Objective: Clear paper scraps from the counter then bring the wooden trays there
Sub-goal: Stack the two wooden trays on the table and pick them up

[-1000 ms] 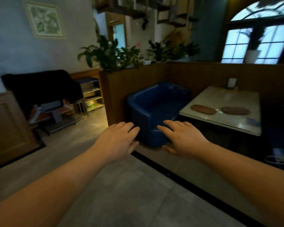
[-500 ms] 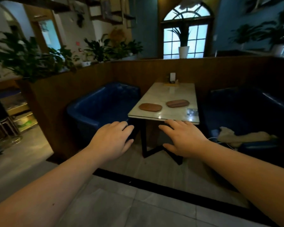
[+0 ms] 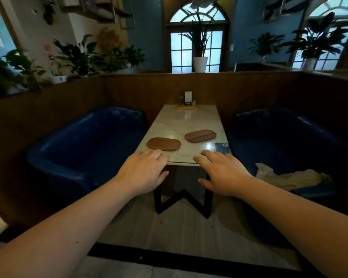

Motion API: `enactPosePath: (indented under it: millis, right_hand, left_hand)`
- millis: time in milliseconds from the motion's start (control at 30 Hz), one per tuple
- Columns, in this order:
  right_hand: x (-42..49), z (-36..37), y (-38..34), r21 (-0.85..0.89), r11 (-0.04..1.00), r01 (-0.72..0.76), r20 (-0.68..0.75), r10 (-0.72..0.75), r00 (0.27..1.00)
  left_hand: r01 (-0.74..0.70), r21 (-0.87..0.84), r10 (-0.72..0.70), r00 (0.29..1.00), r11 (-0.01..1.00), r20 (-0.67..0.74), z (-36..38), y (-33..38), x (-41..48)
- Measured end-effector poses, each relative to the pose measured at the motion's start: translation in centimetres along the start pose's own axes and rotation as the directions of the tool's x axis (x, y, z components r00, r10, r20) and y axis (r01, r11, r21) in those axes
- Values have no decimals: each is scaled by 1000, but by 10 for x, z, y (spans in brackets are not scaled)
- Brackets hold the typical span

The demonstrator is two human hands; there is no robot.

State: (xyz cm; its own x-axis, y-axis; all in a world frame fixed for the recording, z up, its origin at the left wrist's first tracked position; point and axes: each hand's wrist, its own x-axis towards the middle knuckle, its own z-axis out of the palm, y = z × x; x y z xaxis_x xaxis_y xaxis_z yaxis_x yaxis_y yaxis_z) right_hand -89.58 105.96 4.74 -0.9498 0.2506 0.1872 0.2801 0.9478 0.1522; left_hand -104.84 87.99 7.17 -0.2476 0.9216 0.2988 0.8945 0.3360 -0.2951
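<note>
Two flat oval wooden trays lie on a pale marble table (image 3: 186,121) in a booth straight ahead. The left tray (image 3: 163,144) is warm brown; the right tray (image 3: 200,135) is darker with a stripe along it. My left hand (image 3: 144,173) is stretched forward, palm down, empty, fingers apart, in front of the table's near edge below the left tray. My right hand (image 3: 222,173) is held out the same way, empty, near the table's front right corner. Neither hand touches a tray.
Blue padded seats flank the table on the left (image 3: 88,145) and right (image 3: 289,141); a pale cloth (image 3: 289,177) lies on the right seat. A blue card (image 3: 222,147) sits at the table's near right corner. A small stand with a sign (image 3: 187,101) is at the far end.
The view has swung right and closer, so the table with both trays now sits centred ahead. Both hands stay out in front, empty, now level with the table's near edge.
</note>
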Motion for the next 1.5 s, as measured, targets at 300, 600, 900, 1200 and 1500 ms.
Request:
enactPosePath:
  millis: [300, 600, 900, 1200, 1500]
  right_hand:
    - [82, 30, 64, -55, 993, -101, 33, 103, 994]
    - [181, 99, 158, 37, 991, -130, 36, 129, 991]
    - [282, 175, 249, 110, 989, -96, 127, 82, 989]
    - [368, 237, 302, 140, 982, -130, 218, 98, 971]
    - [480, 282, 351, 86, 973, -216, 260, 187, 947]
  left_hand:
    - [-43, -101, 43, 999, 994, 0, 61, -36, 107]
    - [54, -245, -43, 998, 968, 47, 161, -38, 230]
    - [115, -256, -88, 990, 960, 112, 241, -64, 346]
    - [287, -389, -222, 954, 875, 202, 311, -112, 430]
    - [272, -472, -149, 948, 839, 281, 403, -180, 547]
